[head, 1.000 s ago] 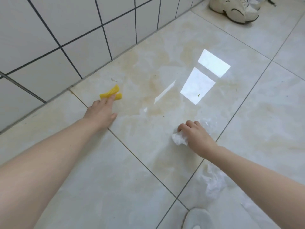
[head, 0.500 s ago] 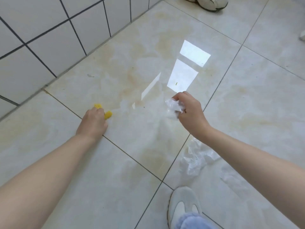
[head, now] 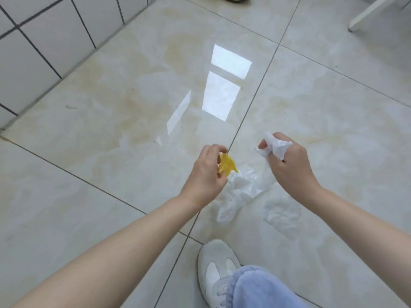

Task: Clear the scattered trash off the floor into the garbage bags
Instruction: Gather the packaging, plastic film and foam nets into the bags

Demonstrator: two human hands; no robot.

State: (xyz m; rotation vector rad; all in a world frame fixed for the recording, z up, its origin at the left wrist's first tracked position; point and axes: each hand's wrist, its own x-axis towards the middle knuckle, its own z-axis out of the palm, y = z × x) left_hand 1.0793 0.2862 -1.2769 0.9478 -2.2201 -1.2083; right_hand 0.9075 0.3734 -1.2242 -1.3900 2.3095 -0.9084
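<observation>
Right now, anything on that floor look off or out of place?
Yes. A crumpled translucent plastic bag lies loose on the floor tile, just below both hands, and yellowish-brown stains mark that tile. The left hand grips a yellow scrap; the right hand grips a white wad.

White sneaker [head: 216,266] and light blue trouser leg [head: 258,287] seen at bottom; white-tiled wall [head: 44,41] upper left; white furniture leg [head: 369,13] upper right.

Person's 2 forearms bare, no sleeves, no rings or watch visible. Wears light blue denim trouser leg [head: 262,287] over 1 white lace-up sneaker [head: 216,263] w/ rounded toe, stitched panels.
</observation>
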